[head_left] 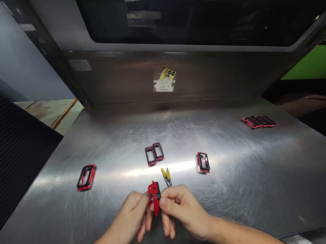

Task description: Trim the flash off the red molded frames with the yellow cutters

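Note:
Between my two hands is a red plastic frame part with a black edge (154,189), turned nearly edge-on above the metal table. My left hand (134,213) pinches its left side between thumb and fingers. On the other side, the thumb and fingers of my right hand (184,209) close on the black edge. My fingers hide much of the part. Just beyond my right hand lies a pair of small nippers with yellow handles (166,175), its handles pointing away and its tip close to my knuckles.
On the metal table (119,134) lie two red-and-black frames (154,154) side by side, one more frame (86,177) at left and another (203,162) at right. An overlapping row of frames (258,121) sits far right. A bag with labels (165,80) hangs on the back panel.

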{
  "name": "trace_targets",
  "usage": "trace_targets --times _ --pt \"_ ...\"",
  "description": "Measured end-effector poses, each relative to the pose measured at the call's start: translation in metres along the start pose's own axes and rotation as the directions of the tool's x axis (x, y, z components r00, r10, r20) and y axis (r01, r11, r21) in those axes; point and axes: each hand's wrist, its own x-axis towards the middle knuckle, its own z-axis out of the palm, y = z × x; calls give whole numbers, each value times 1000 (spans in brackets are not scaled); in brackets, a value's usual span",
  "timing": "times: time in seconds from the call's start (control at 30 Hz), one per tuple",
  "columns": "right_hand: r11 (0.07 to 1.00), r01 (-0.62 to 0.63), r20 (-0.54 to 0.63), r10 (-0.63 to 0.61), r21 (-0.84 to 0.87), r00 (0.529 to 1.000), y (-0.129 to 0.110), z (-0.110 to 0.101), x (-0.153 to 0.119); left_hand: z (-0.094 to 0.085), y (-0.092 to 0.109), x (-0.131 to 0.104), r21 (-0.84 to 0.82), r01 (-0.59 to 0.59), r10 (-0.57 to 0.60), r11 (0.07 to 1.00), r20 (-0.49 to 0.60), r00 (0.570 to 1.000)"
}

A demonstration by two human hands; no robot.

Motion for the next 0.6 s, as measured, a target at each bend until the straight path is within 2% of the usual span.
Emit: trace_targets --times 0.17,0.43,0.53,0.6 --pt "997 -10 -11 11 76 1000 0 -2 3 2 4 0 26 45 -46 999 13 999" --pt "994 -7 11 6 107 1000 2 -2 2 -1 8 -1 -15 9 -9 1000 11 1000" --pt "997 5 -39 -2 73 999 1 -1 1 -4 12 -4 15 -45 47 999 -100 994" --pt "1000 15 -113 -12 26 994 0 -1 0 -6 15 -9 137 -117 148 984 -239 960"
